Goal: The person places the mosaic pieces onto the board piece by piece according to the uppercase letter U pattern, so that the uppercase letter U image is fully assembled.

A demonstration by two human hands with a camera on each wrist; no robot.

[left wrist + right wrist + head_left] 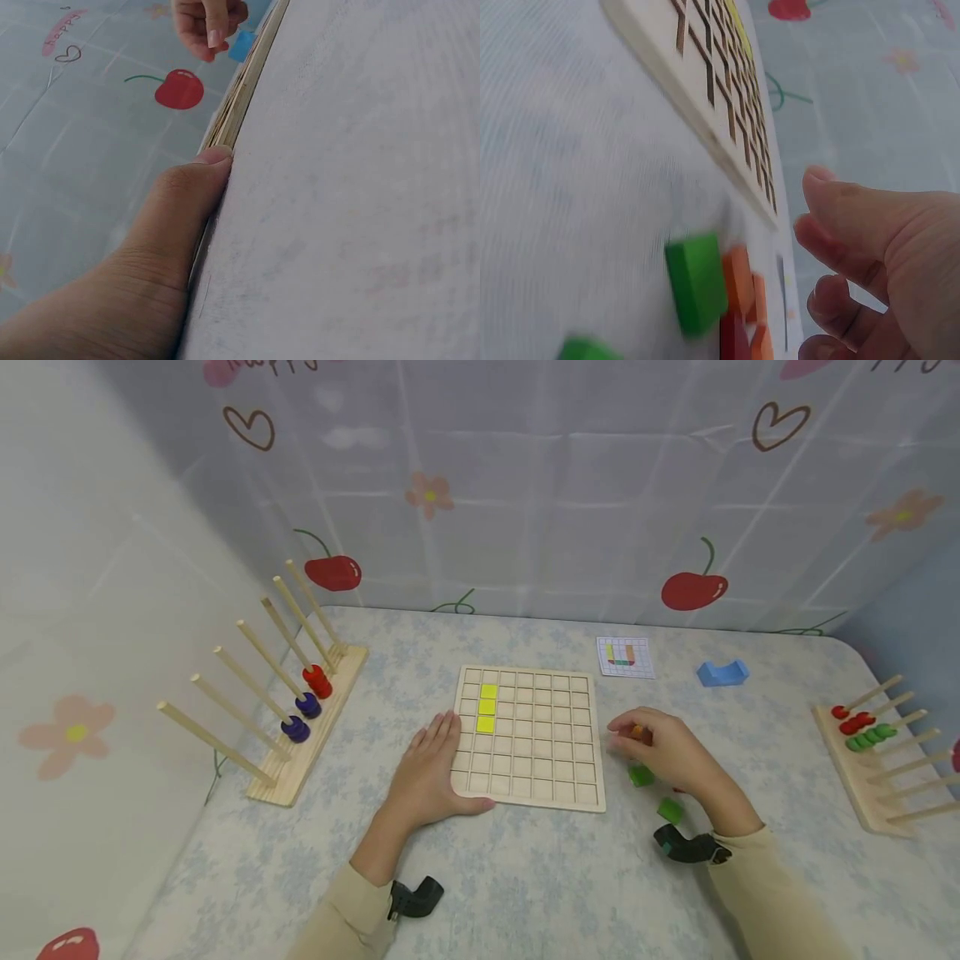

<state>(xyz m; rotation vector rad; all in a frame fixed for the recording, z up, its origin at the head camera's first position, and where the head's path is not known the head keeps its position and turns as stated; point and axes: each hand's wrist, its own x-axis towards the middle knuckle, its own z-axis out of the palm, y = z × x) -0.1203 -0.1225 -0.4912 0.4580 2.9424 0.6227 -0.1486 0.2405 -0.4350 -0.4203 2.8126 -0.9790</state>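
A wooden grid board (540,768) lies flat on the table, with three yellow squares (487,706) in one column near its left side. My left hand (429,774) rests on the board's left edge, fingers straight and thumb along the near edge. In the left wrist view the thumb (180,195) presses that edge. To the right of the board, my right hand (667,747) hovers over orange blocks (639,734), its fingers loosely curved. Thumb and index tips stand apart with nothing between them in the right wrist view. Green blocks (696,281) and a dark red block (733,337) lie below.
A peg rack (307,743) with blue and red rings stands at left. Another rack (855,777) with red and green beads is at far right. Behind the right hand are a patterned card (626,657) and a curved blue block (723,673). A printed curtain (540,485) hangs behind.
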